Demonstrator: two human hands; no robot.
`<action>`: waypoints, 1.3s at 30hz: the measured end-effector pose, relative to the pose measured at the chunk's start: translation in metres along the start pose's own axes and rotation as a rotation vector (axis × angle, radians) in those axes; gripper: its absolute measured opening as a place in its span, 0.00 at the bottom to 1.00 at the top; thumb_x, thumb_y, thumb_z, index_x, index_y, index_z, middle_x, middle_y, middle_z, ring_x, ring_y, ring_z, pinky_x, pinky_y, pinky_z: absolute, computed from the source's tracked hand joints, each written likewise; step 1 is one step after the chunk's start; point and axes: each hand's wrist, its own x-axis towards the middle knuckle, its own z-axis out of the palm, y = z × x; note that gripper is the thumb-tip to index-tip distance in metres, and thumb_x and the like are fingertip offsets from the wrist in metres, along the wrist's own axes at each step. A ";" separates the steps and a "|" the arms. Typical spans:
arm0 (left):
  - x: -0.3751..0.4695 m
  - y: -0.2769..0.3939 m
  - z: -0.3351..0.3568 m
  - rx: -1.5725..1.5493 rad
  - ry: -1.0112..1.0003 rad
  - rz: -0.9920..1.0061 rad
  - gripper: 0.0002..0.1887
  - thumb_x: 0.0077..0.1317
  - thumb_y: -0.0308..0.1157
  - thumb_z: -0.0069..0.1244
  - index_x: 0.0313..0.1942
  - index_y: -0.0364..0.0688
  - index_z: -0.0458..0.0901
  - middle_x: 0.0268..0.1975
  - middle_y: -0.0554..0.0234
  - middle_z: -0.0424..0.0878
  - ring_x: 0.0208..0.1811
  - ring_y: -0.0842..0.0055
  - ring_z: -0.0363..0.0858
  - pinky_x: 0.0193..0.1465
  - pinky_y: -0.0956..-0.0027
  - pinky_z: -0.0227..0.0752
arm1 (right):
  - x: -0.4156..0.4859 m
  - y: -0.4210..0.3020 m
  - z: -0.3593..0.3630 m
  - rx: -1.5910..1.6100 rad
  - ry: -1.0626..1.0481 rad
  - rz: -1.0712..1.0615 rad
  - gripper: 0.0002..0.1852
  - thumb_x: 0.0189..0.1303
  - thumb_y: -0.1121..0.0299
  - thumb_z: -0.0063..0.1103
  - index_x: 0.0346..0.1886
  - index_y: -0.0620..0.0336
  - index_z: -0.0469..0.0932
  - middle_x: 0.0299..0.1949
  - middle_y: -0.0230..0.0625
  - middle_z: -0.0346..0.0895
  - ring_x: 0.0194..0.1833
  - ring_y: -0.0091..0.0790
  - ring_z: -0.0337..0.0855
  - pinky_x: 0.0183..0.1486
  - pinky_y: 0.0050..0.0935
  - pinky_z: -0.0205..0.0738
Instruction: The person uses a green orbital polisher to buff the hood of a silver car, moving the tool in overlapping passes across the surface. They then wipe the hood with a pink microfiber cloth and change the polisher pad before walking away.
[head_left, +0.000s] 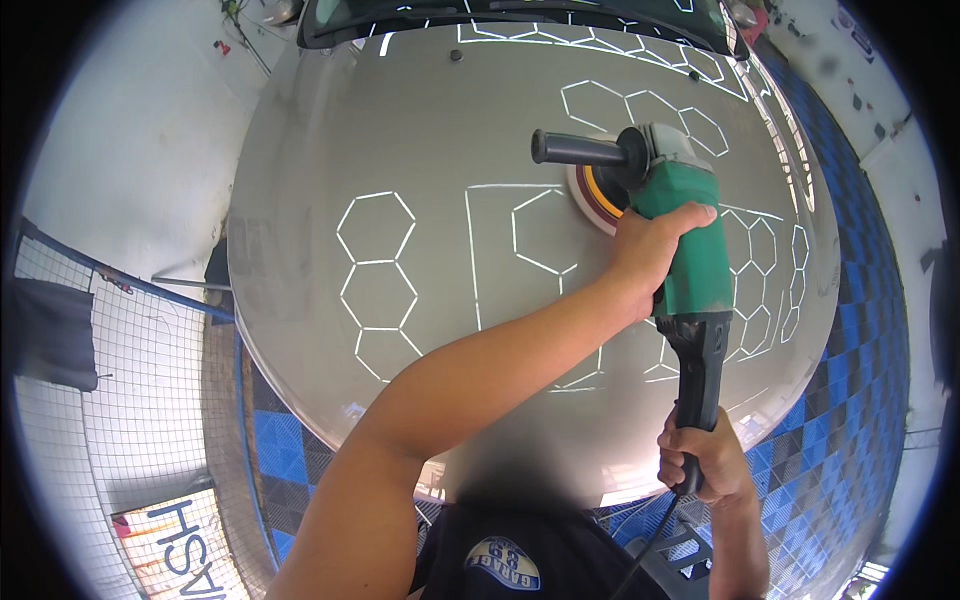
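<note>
A green and black rotary polisher (686, 247) is held in both hands over the grey-beige car hood (405, 135). My left hand (652, 251) is wrapped around its green body near the head, thumb across the top. Further down, my right hand (701, 457) grips the black rear handle, where the power cord (652, 536) leaves the tool. The black side handle (581, 148) points left, with no hand on it. Partly hidden behind the tool's head, the round polishing pad (592, 199) is at the hood's surface; whether it spins cannot be told. Hexagonal light reflections cover parts of the paint.
The windshield (510, 9) lies beyond the hood. Blue and black floor tiles (862, 337) run along the right. At left are a white wall (142, 127), a wire mesh panel (150, 390) with a dark cloth (54, 334), and a sign with writing (184, 547). A dark plastic stool-like object (679, 559) is below.
</note>
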 end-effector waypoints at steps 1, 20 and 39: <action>-0.006 0.000 -0.005 0.023 0.003 -0.008 0.28 0.63 0.42 0.70 0.57 0.37 0.80 0.47 0.57 0.85 0.46 0.69 0.90 0.50 0.55 0.90 | -0.001 0.010 0.005 0.002 -0.005 0.004 0.06 0.59 0.83 0.67 0.32 0.68 0.77 0.20 0.37 0.72 0.17 0.32 0.74 0.20 0.32 0.67; -0.174 0.092 -0.178 0.062 0.327 0.261 0.30 0.73 0.49 0.58 0.63 0.34 0.78 0.51 0.51 0.87 0.52 0.61 0.91 0.56 0.51 0.89 | 0.043 0.081 0.164 -0.432 -0.392 0.024 0.10 0.60 0.77 0.73 0.33 0.65 0.76 0.22 0.36 0.77 0.20 0.28 0.78 0.25 0.32 0.70; -0.187 0.000 -0.090 0.147 0.398 0.345 0.34 0.73 0.51 0.57 0.66 0.31 0.76 0.54 0.43 0.86 0.55 0.52 0.90 0.57 0.47 0.89 | 0.001 0.078 0.042 -0.467 -0.493 -0.053 0.12 0.54 0.70 0.71 0.32 0.69 0.79 0.16 0.35 0.76 0.16 0.26 0.75 0.22 0.31 0.66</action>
